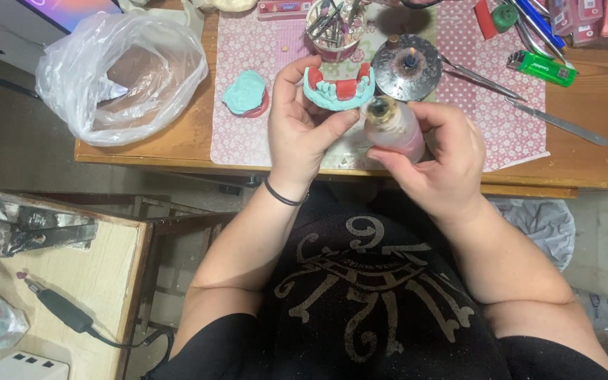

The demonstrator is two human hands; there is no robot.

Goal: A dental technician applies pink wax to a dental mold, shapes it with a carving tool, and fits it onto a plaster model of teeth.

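The cast (338,90), a teal horseshoe of dental stone with red wax blocks on its ridge, is held above the near edge of the desk (585,158); the left hand (302,121) grips it, thumb under the front and fingers curled behind, a black band on the wrist; just to its right, almost touching, the right hand (436,156) wraps closed round a small bottle (393,127) of pink liquid, its open neck tipped toward the cast; under both lies a pink dotted mat (248,137); on the mat, left of the cast, rests a second teal cast (245,93) on a red base; behind it stands a cup (332,28) full of tools; right of that sits a round metal burner (407,67) with a small wick; farther right, on the mat and bare wood, lie two metal spatulas (556,121) and a green lighter (542,69); at the desk's left end slumps a clear plastic bag (122,74); lower left, well apart, a side table (72,281) carries a black handpiece (58,308) with its cord.
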